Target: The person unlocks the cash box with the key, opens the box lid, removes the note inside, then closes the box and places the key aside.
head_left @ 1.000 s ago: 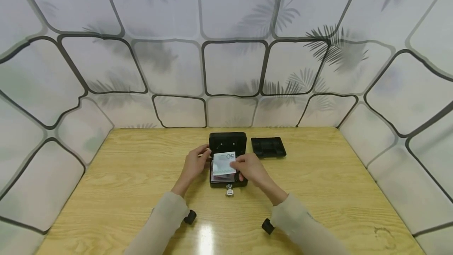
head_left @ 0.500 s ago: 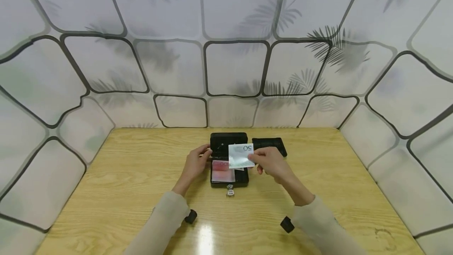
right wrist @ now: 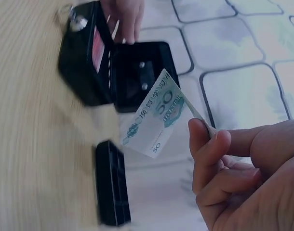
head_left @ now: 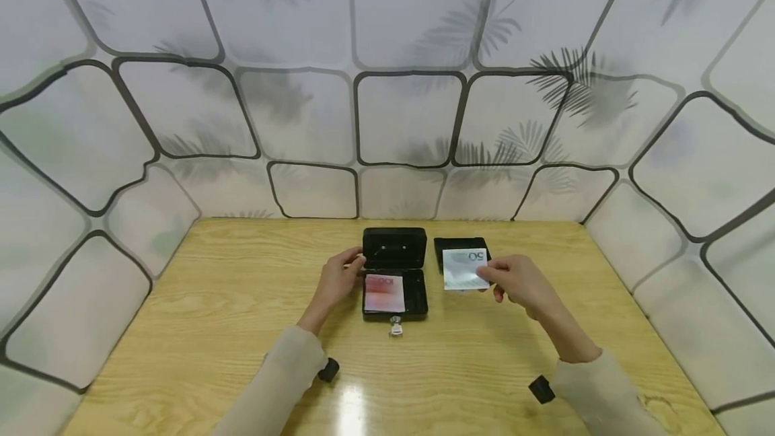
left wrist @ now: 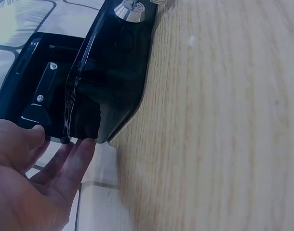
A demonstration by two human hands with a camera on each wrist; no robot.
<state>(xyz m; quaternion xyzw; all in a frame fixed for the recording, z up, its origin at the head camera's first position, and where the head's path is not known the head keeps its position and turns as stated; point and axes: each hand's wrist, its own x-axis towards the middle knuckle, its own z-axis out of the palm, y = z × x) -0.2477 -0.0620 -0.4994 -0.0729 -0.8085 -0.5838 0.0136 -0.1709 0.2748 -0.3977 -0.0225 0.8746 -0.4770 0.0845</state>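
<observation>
Right hand (head_left: 523, 279) pinches a 50 note (head_left: 463, 268) over the black tray (head_left: 461, 247) at 3 o'clock of the cashbox (head_left: 395, 276), left hand (head_left: 335, 279) open, fingers touching the box's 9 o'clock side, red note (head_left: 384, 293) inside.

A: We get bright, even light from above; glare patch on the table (head_left: 354, 409) near us, between the wrists.

B: Agreed. We see fisheye bending at the head view's edges. Soft shadows under the cash box (head_left: 395, 274) by the left hand (head_left: 336, 279). Right wrist view is motion-blurred beyond the right hand (right wrist: 243, 178).
</observation>
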